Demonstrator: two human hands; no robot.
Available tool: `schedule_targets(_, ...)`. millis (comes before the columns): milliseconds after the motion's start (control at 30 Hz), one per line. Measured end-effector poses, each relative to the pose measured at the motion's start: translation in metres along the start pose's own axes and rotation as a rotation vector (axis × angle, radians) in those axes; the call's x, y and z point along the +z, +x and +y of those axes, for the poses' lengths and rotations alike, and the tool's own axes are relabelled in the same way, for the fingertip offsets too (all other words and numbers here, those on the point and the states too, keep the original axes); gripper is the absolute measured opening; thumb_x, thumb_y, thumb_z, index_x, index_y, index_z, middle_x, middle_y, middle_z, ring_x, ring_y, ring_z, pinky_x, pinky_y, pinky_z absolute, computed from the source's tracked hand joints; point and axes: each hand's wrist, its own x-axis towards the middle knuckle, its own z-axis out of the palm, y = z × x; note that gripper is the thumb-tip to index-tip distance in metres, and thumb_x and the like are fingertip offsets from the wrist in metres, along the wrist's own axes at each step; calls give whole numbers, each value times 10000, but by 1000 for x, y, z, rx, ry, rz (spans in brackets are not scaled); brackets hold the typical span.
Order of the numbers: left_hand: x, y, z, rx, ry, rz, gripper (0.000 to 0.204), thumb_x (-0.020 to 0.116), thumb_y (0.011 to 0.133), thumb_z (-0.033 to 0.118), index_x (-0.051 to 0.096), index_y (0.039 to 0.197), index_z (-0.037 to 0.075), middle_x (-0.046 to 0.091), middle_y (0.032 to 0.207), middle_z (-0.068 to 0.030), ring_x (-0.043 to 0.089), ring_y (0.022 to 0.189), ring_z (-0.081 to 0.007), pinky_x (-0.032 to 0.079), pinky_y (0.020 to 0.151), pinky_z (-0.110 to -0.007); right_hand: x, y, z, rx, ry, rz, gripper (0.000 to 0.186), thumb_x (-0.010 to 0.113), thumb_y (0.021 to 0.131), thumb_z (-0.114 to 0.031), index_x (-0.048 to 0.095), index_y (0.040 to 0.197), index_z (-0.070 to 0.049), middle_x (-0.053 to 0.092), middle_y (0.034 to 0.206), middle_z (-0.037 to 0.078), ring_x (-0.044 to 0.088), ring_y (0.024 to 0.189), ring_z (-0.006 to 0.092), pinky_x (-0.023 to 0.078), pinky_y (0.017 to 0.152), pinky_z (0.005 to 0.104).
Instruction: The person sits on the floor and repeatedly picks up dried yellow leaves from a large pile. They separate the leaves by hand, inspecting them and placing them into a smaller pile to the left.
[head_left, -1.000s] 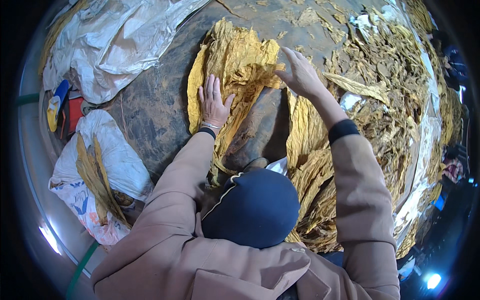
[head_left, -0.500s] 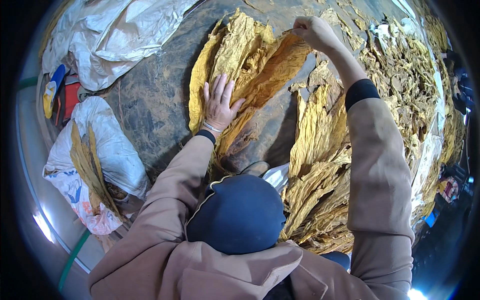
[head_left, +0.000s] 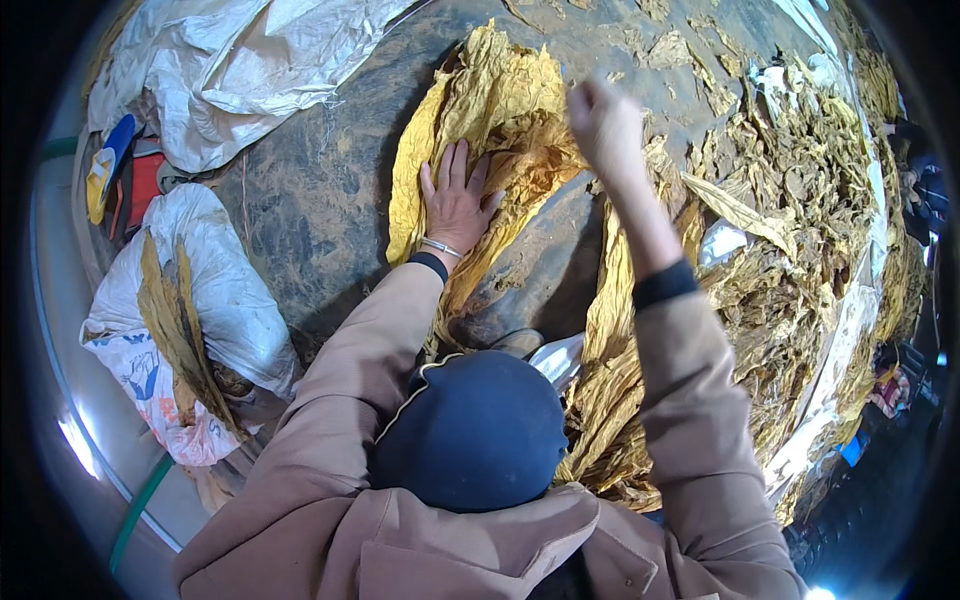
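Left hand: the person's left hand (head_left: 458,210) lies palm down with fingers spread, pressing on the leaf bundle rather than grasping it.
Right hand: the right hand (head_left: 608,132) is raised beside the bundle's right edge, blurred, with its fingers looking bent inward; how tightly they close, and whether they hold a leaf, cannot be told.
Wrist: a metal bangle (head_left: 441,246) circles the left one, just above a dark cuff.
Leaf bundle: the dried yellow leaf bundle (head_left: 490,85) lies in front of the person, its right side browner and folded.
Ground: the bundle rests on a dark, dusty sheet (head_left: 320,190).
Near right: long yellow leaves (head_left: 605,350) lie partly behind the right forearm.
Far right: a wide heap of crumpled brown leaves (head_left: 830,150) spreads out.
Left side: a white bag (head_left: 240,300) carries brown leaves (head_left: 168,325); beyond it lie a blue-and-yellow sandal (head_left: 106,170) and a wrinkled white sheet (head_left: 230,85).
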Motion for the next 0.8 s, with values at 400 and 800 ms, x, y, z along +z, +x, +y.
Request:
schedule_targets(400,6,-3,-7,-22,-178,149,612,641,812,333,409,1319,82,369,1373,-154,338,1277,-310,195,1061,-490,91,-52,20,-104,-367,-383,751,670,731,-490,374,1335,-157,338,1370,185,333,1261,385,313,947,608)
schedule_targets(800,-24,-1,5,70,-416,377,98,550,846,56,476,908,41,452,1310,-196,444,1198,-324,283,1047,-443,101,-48,30,-98,-508,-539,825,696,714,-455,318,1391,-173,275,1428,180,278,1302,397,314,942,621)
